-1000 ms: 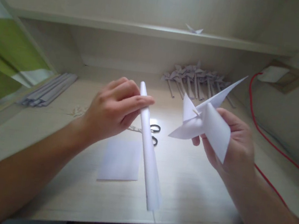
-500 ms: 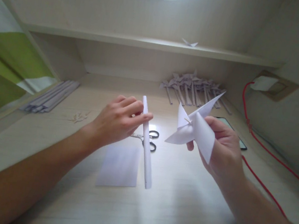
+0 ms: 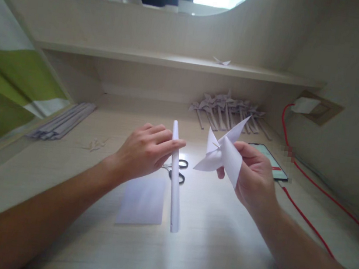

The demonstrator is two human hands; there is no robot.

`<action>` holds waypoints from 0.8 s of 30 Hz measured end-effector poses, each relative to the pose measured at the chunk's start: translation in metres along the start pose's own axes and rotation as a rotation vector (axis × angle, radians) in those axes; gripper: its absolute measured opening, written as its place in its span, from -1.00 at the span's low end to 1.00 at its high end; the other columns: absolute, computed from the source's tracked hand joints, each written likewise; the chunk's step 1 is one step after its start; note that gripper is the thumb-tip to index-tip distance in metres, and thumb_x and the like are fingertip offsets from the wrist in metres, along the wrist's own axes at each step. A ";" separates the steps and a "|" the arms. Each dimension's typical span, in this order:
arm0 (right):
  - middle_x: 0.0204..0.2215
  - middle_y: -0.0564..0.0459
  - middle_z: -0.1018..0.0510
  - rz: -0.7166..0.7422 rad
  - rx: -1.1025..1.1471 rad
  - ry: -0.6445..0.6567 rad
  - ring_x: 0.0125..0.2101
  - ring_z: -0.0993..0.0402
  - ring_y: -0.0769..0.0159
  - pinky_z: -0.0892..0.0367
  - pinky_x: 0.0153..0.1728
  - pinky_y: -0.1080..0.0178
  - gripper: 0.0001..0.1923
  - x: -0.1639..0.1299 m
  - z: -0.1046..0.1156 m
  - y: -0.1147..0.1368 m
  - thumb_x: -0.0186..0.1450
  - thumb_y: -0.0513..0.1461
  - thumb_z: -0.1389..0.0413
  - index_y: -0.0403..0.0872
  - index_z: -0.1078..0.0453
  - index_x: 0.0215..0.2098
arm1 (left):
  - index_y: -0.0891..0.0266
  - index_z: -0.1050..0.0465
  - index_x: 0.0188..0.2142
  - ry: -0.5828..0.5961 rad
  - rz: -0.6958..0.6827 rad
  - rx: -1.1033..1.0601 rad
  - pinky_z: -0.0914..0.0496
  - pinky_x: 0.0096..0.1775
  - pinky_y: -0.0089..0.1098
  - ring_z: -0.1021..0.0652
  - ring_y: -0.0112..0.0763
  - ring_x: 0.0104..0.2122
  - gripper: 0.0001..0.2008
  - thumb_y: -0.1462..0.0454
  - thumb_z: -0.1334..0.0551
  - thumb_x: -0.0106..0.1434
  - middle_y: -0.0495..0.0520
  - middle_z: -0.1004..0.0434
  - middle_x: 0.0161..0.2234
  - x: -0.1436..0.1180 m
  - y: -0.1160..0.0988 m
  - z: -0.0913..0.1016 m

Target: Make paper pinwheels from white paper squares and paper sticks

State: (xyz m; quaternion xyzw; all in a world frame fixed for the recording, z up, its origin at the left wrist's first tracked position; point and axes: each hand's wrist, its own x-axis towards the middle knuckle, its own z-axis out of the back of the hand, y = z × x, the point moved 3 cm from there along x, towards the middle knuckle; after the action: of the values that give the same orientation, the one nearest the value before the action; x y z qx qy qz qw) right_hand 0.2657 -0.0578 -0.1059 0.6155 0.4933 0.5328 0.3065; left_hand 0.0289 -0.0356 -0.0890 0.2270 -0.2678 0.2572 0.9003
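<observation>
Between thumb and fingers, my left hand (image 3: 149,150) grips a rolled paper tube (image 3: 175,200) near its upper end; the tube slants over the desk. My right hand (image 3: 256,175) pinches a white paper pinwheel (image 3: 226,154) from behind, and a thin wooden stick (image 3: 215,144) pokes out of its centre. Tube and pinwheel are apart. Partly hidden behind the tube lie scissors with black handles (image 3: 180,178). A stack of square white paper (image 3: 142,202) lies below my left hand.
Finished pinwheels on tubes (image 3: 227,110) lie at the back right, paper tubes (image 3: 64,121) at the left. Short wooden sticks (image 3: 95,144) are scattered nearby. A phone (image 3: 271,162) and red cable (image 3: 307,228) lie right. A folded paper piece (image 3: 221,61) sits on the shelf (image 3: 143,58).
The pinwheel in my right hand has moved left, closer to the tube. My left hand keeps its grip on the tube with little movement. The view has tilted up slightly.
</observation>
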 end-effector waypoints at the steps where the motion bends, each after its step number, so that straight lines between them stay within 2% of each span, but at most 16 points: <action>1: -0.53 0.11 -0.62 0.006 0.006 0.008 -0.62 -0.47 0.42 -0.39 -0.61 0.38 -0.85 0.000 0.000 -0.001 0.22 -0.17 -0.42 -0.04 -0.63 -0.28 | 0.21 -0.57 -0.01 0.006 0.006 -0.008 -0.33 -0.25 -0.27 -0.52 -0.26 -0.33 -0.75 0.33 -0.14 0.46 0.06 -0.59 -0.36 0.000 -0.001 0.000; 7: -0.55 0.14 -0.61 0.031 0.013 0.012 -0.62 -0.47 0.46 -0.37 -0.59 0.41 -0.95 0.001 0.002 -0.001 0.28 -0.22 -0.37 -0.04 -0.64 -0.30 | 0.25 -0.55 0.00 0.044 0.047 -0.047 -0.37 -0.28 -0.30 -0.58 -0.26 -0.34 -0.72 0.38 -0.09 0.45 0.06 -0.65 -0.34 -0.004 -0.004 -0.004; 15: -0.55 0.12 -0.60 0.025 -0.001 -0.018 -0.62 -0.46 0.44 -0.36 -0.59 0.38 -0.91 0.003 0.002 -0.002 0.27 -0.20 -0.38 -0.05 -0.64 -0.30 | 0.30 -0.56 -0.01 0.068 0.098 -0.083 -0.41 -0.28 -0.26 -0.54 -0.20 -0.32 -0.71 0.38 -0.08 0.43 0.10 -0.60 -0.36 -0.004 -0.007 -0.009; 18: -0.54 0.11 -0.60 0.014 0.000 -0.013 -0.62 -0.46 0.44 -0.35 -0.59 0.37 -0.90 0.003 0.003 -0.003 0.27 -0.18 -0.38 -0.05 -0.63 -0.29 | 0.33 -0.53 0.05 0.076 0.156 -0.272 -0.44 -0.19 -0.23 -0.54 -0.19 -0.25 -0.64 0.45 -0.06 0.37 0.15 -0.61 -0.27 0.000 -0.005 -0.002; 22: -0.57 0.11 -0.59 -0.013 -0.009 0.005 -0.62 -0.46 0.44 -0.32 -0.60 0.39 -0.89 0.003 0.003 -0.006 0.29 -0.17 -0.37 -0.04 -0.62 -0.29 | 0.28 -0.50 0.13 0.126 0.165 -0.644 -0.43 0.01 -0.21 -0.54 -0.21 -0.04 -0.52 0.50 -0.06 0.28 0.16 -0.60 -0.02 0.005 -0.008 0.014; 24: -0.57 0.12 -0.60 -0.024 -0.014 0.023 -0.62 -0.46 0.44 -0.30 -0.62 0.40 -0.89 0.002 0.002 -0.006 0.29 -0.16 -0.37 -0.04 -0.61 -0.29 | 0.24 -0.51 0.14 0.130 0.200 -0.803 -0.43 -0.01 -0.26 -0.55 -0.25 -0.04 -0.55 0.45 -0.07 0.33 0.14 -0.57 0.01 0.008 -0.012 0.020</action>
State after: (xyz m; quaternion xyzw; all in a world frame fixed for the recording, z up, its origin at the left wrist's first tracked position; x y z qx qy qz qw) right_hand 0.2655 -0.0535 -0.1114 0.6011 0.5003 0.5398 0.3116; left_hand 0.0341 -0.0528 -0.0726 -0.1860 -0.3102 0.2325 0.9028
